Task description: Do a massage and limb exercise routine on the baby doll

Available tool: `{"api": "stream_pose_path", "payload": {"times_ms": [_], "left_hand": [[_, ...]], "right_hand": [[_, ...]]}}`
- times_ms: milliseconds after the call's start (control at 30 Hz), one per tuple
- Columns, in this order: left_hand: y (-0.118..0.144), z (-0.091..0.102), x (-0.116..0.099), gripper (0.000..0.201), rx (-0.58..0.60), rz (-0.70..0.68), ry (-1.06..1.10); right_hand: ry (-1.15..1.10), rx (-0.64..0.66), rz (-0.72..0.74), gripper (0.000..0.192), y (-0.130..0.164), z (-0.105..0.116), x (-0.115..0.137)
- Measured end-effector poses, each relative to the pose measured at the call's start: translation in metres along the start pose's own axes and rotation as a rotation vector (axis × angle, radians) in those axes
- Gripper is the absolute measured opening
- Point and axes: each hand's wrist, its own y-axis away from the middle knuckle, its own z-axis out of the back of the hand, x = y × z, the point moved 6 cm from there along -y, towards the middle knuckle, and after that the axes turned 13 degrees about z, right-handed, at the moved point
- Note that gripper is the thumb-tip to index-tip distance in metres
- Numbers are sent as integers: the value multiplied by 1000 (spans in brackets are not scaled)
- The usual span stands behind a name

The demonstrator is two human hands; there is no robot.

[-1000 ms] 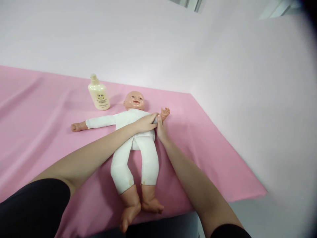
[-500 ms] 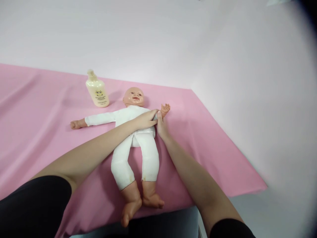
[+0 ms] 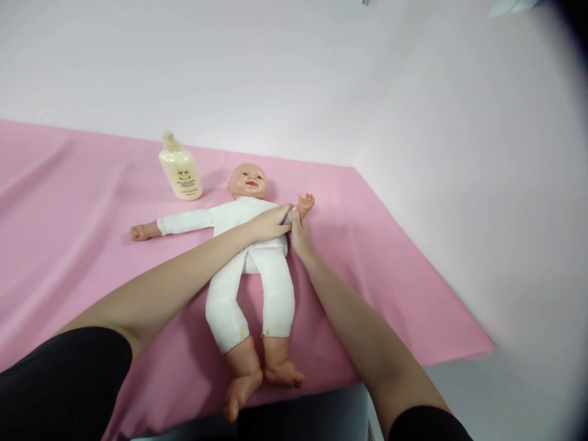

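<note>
A baby doll [image 3: 250,211] with a white cloth body and bare plastic head, hands and feet lies on its back, feet toward me. My left hand [image 3: 272,222] reaches across its torso and is closed round the doll's arm on the right side. Against the outer side of that same arm, my right hand [image 3: 301,236] is closed too, its thumb beside my left fingers. The doll's small plastic hand [image 3: 305,203] sticks out above my hands. Most of that sleeve is hidden under my fingers. The doll's other arm [image 3: 186,222] stretches out to the left.
A cream pump bottle [image 3: 182,174] with a printed label stands left of the doll's head. Pink cloth [image 3: 78,202] with soft folds covers the table, whose edge slants down at the right. A pale wall [image 3: 275,73] rises behind.
Almost nothing differs. Both hands keep their hold on the doll's arm, and the whole view has shifted very slightly.
</note>
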Motion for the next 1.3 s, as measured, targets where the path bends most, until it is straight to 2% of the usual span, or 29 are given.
{"api": "stream_pose_path", "payload": {"times_ms": [133, 400, 733, 1300], "left_hand": [[0, 0, 1, 20, -6, 4, -11], [-1, 0, 2, 18, -9, -4, -17], [-1, -1, 3, 19, -8, -5, -12], [-2, -2, 6, 23, 1, -30, 25]], "right_hand": [[28, 22, 4, 96, 0, -1, -2], [-7, -6, -4, 105, 0, 0, 3], [-27, -15, -12, 98, 0, 1, 11], [31, 3, -19, 98, 0, 0, 4]]}}
